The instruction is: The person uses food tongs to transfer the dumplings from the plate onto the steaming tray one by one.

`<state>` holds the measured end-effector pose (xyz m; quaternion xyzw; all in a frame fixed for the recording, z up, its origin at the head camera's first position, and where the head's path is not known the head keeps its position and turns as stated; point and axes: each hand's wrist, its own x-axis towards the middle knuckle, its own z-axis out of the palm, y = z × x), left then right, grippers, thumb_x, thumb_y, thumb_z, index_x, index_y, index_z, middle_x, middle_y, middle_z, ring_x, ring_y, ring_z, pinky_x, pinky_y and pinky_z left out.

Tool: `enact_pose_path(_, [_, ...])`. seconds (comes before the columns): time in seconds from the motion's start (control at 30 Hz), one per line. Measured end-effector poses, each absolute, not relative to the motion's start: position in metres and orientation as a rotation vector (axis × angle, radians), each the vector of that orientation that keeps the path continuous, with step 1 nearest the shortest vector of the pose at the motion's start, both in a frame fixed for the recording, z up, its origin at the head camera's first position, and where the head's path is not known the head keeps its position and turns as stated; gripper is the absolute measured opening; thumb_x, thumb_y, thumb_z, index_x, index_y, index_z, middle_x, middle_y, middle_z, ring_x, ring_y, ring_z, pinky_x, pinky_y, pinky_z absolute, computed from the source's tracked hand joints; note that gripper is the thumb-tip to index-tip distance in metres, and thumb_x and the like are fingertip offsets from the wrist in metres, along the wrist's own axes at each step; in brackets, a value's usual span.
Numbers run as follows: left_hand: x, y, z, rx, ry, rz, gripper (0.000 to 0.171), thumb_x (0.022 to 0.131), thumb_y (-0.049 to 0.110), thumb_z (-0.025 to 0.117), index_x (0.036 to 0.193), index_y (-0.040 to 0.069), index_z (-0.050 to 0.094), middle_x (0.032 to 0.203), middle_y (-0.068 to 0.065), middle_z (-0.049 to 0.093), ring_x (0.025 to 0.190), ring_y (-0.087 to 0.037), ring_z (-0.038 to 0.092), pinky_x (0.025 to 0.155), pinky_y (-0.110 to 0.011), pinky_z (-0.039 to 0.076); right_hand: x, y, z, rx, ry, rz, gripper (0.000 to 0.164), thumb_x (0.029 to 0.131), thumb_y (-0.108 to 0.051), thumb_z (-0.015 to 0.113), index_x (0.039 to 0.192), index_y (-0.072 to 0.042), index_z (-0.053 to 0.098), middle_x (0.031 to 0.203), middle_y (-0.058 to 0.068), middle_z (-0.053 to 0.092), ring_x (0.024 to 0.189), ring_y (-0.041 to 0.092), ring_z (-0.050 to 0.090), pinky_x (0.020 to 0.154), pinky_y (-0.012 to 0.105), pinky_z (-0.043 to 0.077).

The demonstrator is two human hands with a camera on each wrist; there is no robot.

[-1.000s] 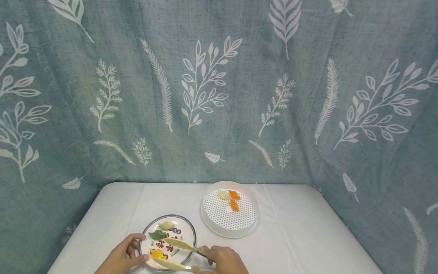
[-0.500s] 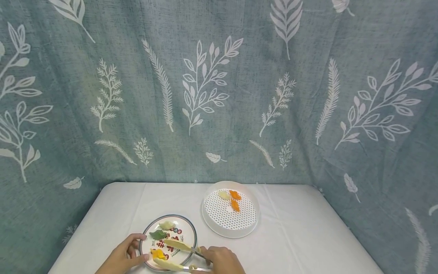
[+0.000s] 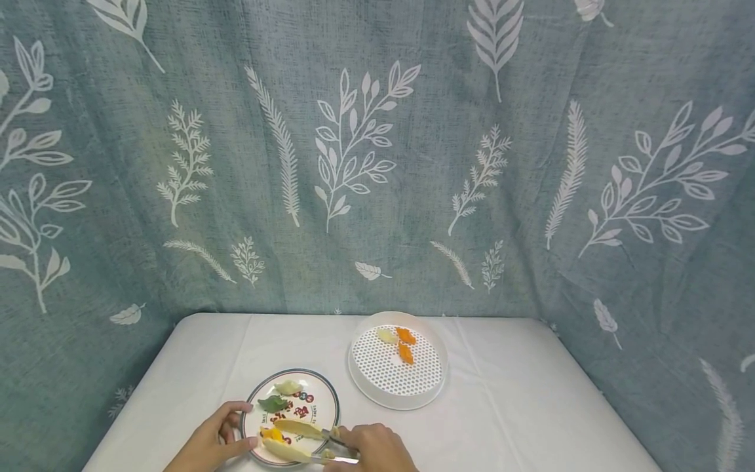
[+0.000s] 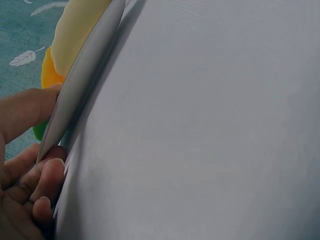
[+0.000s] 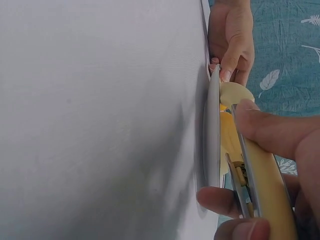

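Note:
My left hand (image 3: pixel 209 438) pinches the left rim of a round white plate (image 3: pixel 326 401), thumb on top and fingers at the underside in the left wrist view. My right hand (image 3: pixel 377 448) grips a pair of tongs (image 3: pixel 299 429) with cream-coloured tips. The tips lie over the plate, one on each side of a yellow dumpling-like piece (image 3: pixel 272 433); whether both touch it I cannot tell. Behind it on the plate lie a green piece (image 3: pixel 273 403) and a pale piece (image 3: pixel 288 387). In the right wrist view, thumb and fingers wrap the tongs' handles (image 5: pixel 267 185).
A round white steamer tray (image 3: pixel 396 401) with a perforated base stands behind and right of the plate. Inside are one pale piece (image 3: pixel 387 335) and two orange pieces (image 3: pixel 406 354). A white cloth (image 3: pixel 501 393) covers the table; a patterned green curtain (image 3: pixel 377 196) hangs behind.
The tongs' tips have drawn closer together around the yellow piece, the far tip moving toward it. My right hand has shifted slightly left. The left hand keeps its hold on the plate.

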<state>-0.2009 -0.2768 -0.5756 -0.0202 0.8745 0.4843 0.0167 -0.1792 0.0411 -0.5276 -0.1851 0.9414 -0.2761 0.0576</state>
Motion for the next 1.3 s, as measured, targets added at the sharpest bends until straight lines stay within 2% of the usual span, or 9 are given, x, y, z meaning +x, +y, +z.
enact_pose_path(0.17, [-0.202, -0.277, -0.576, -0.072, 2.708, 1.512, 0.074, 0.072, 0.033, 0.095, 0.131, 0.007, 0.06, 0.095, -0.003, 0.052, 0.075, -0.018, 0.048, 0.064, -0.027, 0.042, -0.18, 0.04, -0.529, -0.561, 2.844, -0.843, 0.056, 0.078, -0.054, 0.083, 0.122, -0.021, 0.078, 0.072, -0.018, 0.062, 0.063, 0.004, 0.049, 0.066, 0.029, 0.048])
enact_pose_path(0.33, [-0.202, -0.276, -0.577, -0.077, 2.718, 1.497, 0.074, 0.071, 0.033, 0.095, 0.131, 0.007, 0.06, 0.094, -0.003, 0.052, 0.075, -0.018, 0.048, 0.063, -0.027, 0.042, -0.179, 0.042, -0.529, -0.545, 2.831, -0.874, 0.06, 0.079, -0.058, 0.081, 0.122, -0.016, 0.077, 0.072, -0.018, 0.062, 0.063, 0.004, 0.05, 0.069, 0.031, 0.049])
enact_pose_path(0.6, [-0.202, -0.275, -0.574, -0.09, 2.706, 1.508, 0.075, 0.071, 0.032, 0.095, 0.132, 0.006, 0.059, 0.093, -0.003, 0.052, 0.076, -0.02, 0.048, 0.063, -0.028, 0.04, -0.18, 0.05, -0.529, -0.621, 2.895, -0.87, 0.066, 0.083, -0.064, 0.075, 0.124, -0.013, 0.075, 0.06, -0.013, 0.049, 0.056, 0.003, 0.041, 0.054, 0.026, 0.04])
enact_pose_path(0.97, [-0.199, -0.271, -0.573, -0.111, 2.736, 1.487, 0.076, 0.072, 0.028, 0.094, 0.133, 0.003, 0.057, 0.092, -0.003, 0.052, 0.075, -0.02, 0.048, 0.062, -0.027, 0.041, -0.181, 0.06, -0.525, -0.606, 2.915, -0.929, 0.067, 0.082, -0.061, 0.077, 0.126, -0.011, 0.073, 0.058, -0.013, 0.046, 0.053, 0.005, 0.038, 0.049, 0.026, 0.036])
enact_pose_path(1.13, [-0.2, -0.271, -0.574, -0.11, 2.742, 1.482, 0.076, 0.073, 0.029, 0.094, 0.134, 0.002, 0.057, 0.092, -0.003, 0.053, 0.076, -0.019, 0.047, 0.063, -0.027, 0.041, -0.181, 0.064, -0.52, -0.617, 2.935, -0.932, 0.066, 0.081, -0.059, 0.079, 0.126, -0.011, 0.074, 0.061, -0.014, 0.051, 0.056, 0.003, 0.042, 0.052, 0.024, 0.039])
enact_pose_path(1.3, [-0.2, -0.272, -0.574, -0.098, 2.734, 1.496, 0.075, 0.073, 0.028, 0.094, 0.134, 0.003, 0.057, 0.092, -0.002, 0.053, 0.075, -0.018, 0.047, 0.063, -0.026, 0.041, -0.184, 0.069, -0.516, -0.63, 2.952, -0.927, 0.067, 0.082, -0.057, 0.08, 0.128, -0.009, 0.073, 0.075, -0.018, 0.065, 0.06, 0.003, 0.045, 0.057, 0.023, 0.043])
